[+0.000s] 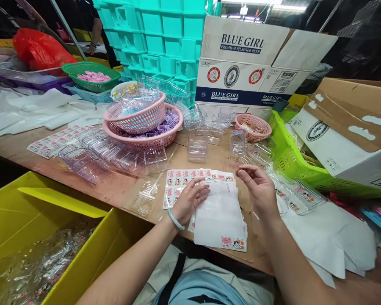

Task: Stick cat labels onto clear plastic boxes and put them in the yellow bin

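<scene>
My left hand (189,200), with a pale green bangle on its wrist, is closed on the edge of a clear plastic case (218,187), hard to see against the paper. Beneath it lies a sheet of white backing paper (217,216) with one cat sticker (238,244) left at the lower corner. Fuller sticker sheets (180,174) show behind. My right hand (260,188) is raised to the right of the sheet, thumb and fingertips pinched together; what they hold is too small to make out. Finished-looking clear cases with cat stickers (305,195) lie beyond the right wrist.
Empty clear cases (197,148) stand behind the sheets. Pink baskets (142,142) hold purple pieces and clear plastic; a smaller pink basket (253,127) sits right. A yellow bin (127,228) is at left, a lime crate (282,140) at right. Turquoise crates (158,42) and a carton (241,63) rise behind.
</scene>
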`<state>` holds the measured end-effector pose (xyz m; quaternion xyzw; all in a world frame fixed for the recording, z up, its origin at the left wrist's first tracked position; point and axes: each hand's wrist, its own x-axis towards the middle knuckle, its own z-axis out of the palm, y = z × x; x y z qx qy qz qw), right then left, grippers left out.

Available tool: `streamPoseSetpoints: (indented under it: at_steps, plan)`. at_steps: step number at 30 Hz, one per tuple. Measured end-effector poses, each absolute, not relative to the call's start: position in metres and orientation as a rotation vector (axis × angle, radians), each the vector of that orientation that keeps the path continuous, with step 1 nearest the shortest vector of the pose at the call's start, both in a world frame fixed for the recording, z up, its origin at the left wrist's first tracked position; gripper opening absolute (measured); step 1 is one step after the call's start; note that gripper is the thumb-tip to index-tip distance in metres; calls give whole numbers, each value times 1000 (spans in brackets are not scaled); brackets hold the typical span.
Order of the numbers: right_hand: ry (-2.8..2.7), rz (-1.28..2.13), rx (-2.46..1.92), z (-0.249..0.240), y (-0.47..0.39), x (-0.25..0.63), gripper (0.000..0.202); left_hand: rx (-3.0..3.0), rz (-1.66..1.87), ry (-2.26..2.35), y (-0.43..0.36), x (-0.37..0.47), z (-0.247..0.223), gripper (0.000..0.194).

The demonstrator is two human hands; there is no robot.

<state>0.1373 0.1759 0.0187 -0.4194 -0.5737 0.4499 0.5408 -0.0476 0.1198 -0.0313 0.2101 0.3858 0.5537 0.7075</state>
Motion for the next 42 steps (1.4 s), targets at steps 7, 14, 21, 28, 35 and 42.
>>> streamPoseSetpoints:
  at_steps: [7,14,21,28,35,42]
  plan:
    - [-1287,1231,-1194,-13,139,121,26,433,1170,825,116,-41,-43,44]
    - [-1428,1195,-1223,-12,140,125,29,431,1151,834,119,-45,-45,41]
    - [-1516,1168,-1237,-14,141,126,29,458,1130,833,120,-46,-43,39]
    - [-1564,1147,-1259,-13,141,125,28,462,1119,812,120,-46,-46,43]
    - [-1600,1066,-1313,-15,137,120,25,466,1127,817,120,-46,-46,44]
    - [-1637,1009,-1314,-13,133,121,22,545,1158,847,118,-41,-48,49]
